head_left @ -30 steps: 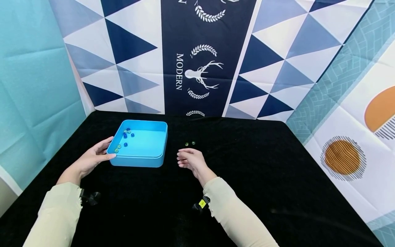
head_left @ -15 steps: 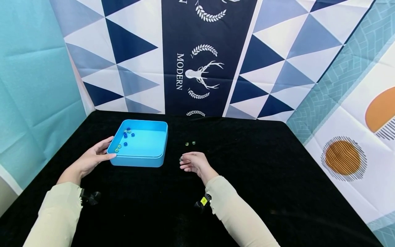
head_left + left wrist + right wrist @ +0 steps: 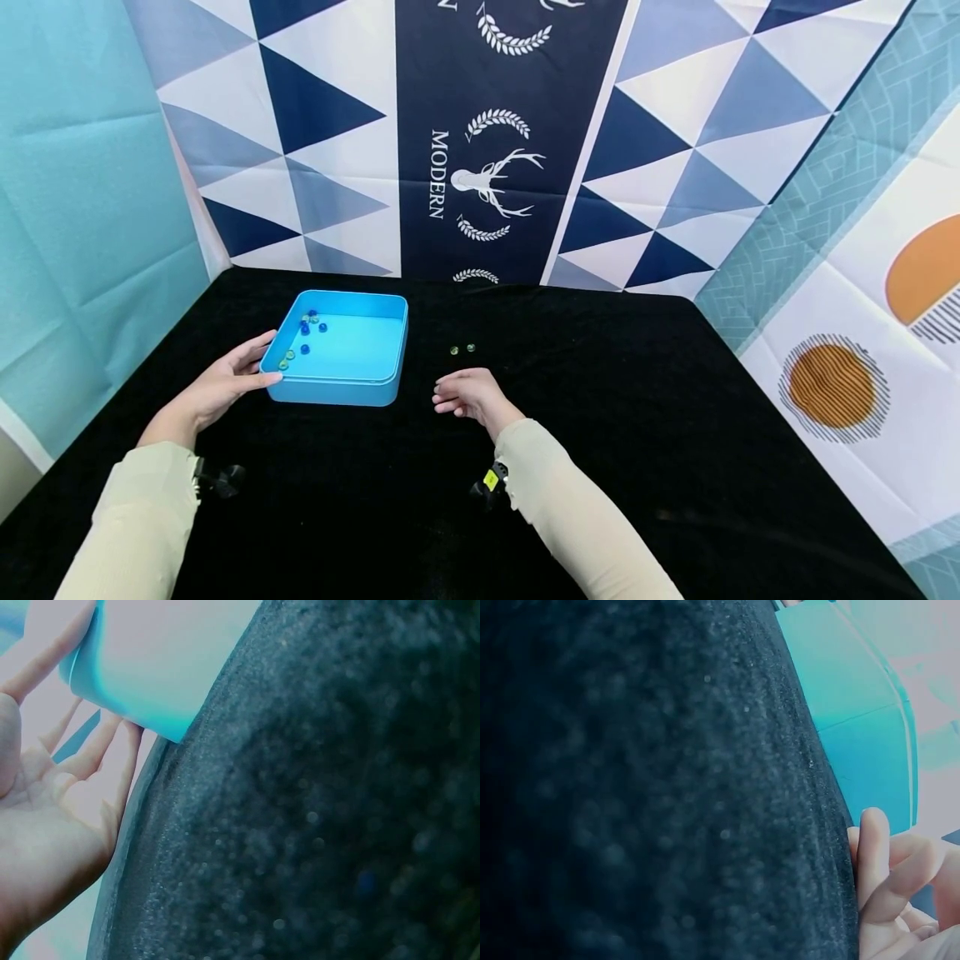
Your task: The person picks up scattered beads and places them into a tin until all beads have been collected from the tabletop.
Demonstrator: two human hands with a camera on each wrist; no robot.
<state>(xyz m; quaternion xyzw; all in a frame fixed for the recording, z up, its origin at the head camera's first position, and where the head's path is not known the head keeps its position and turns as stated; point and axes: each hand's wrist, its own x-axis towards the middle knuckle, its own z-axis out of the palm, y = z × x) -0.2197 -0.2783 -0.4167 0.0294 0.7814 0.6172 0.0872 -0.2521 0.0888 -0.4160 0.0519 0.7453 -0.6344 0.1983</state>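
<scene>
Nearest are two cream sleeves, each with a small dark camera mount at the wrist, reaching out over a black cloth-covered worktop (image 3: 600, 400).

The right hand (image 3: 471, 394) rests low on the cloth, knuckles up, fingers loosely curled toward its left. The right wrist view shows bent fingers (image 3: 889, 877) against the black cloth, but whether they pinch anything cannot be told; nothing shows clearly between them. Just beyond this hand, a little apart from its fingertips, two small green beads (image 3: 461, 348) lie side by side on the cloth, close together.

The left hand (image 3: 217, 387) lies against the near left corner of a shallow blue tray (image 3: 375, 387). Its thumb is set on the rim and its fingers run along the outer left wall, fairly straight and relaxed; it steadies the tray rather than closing round it. In the left wrist view the palm is open, with the fingers (image 3: 101, 746) touching the tray's pale blue side and the thumb over its edge.

The tray stands to the right of the left hand and to the left of the right hand, well apart from the latter. Inside it, gathered along the wall nearest the left hand's fingertips, lies a handful of blue and green beads (image 3: 303, 329).

Beyond both hands, hanging cloths enclose the worktop: plain teal past the left hand, navy and white triangles with a deer emblem and the word MODERN straight ahead, and a teal pattern with orange discs past the right hand.
</scene>
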